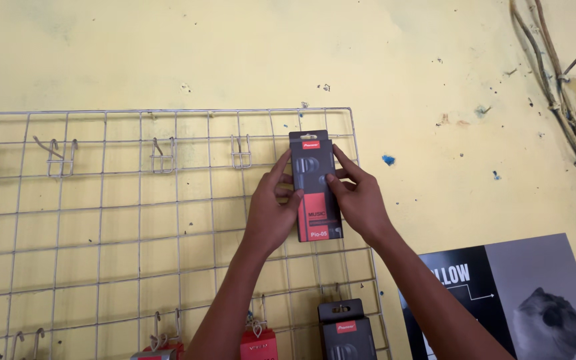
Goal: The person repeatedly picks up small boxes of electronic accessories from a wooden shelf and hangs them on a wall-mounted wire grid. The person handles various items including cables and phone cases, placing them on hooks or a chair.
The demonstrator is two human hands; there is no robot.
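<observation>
A slim dark earphone package (314, 175) with a red lower panel is held upright against the upper right corner of a wire grid rack (101, 227) on a yellow wall. My left hand (273, 210) grips its left edge, thumb and fingers on the front. My right hand (358, 197) holds its right edge, index finger pointing up along the side. The package top sits near the rack's top row, where an empty wire hook (241, 153) hangs just to its left.
Several empty hooks (163, 157) line the top row. Lower down hang a similar dark package (347, 331) and red packages (259, 343). A grey and black poster (515, 300) is on the wall at lower right. Cables (568, 113) run down the right side.
</observation>
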